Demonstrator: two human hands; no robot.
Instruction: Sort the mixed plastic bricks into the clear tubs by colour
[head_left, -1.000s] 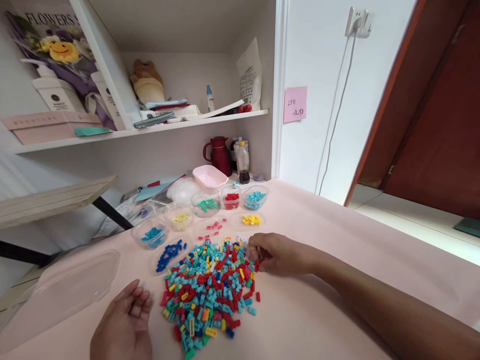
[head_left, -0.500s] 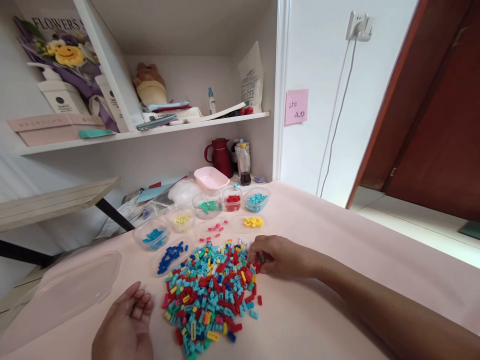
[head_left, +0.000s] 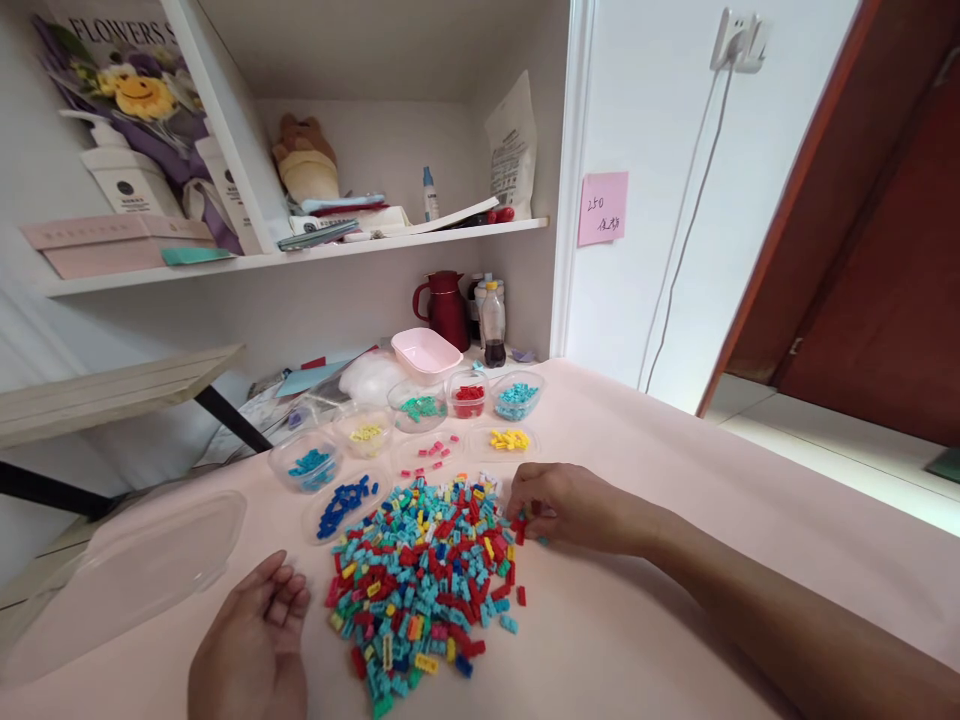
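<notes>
Since a second ago our right hand (head_left: 574, 505) has barely shifted — it stays at the far right edge of the pile of small bricks (head_left: 424, 580) on the pink table (head_left: 637, 620). Its fingers are curled and pinched on red bricks (head_left: 519, 527), though we cannot quite tell how many. Our left hand (head_left: 251, 640) still rests palm up, fingers loosely open and empty — just left of the pile, near the clear lid (head_left: 127, 575).
</notes>
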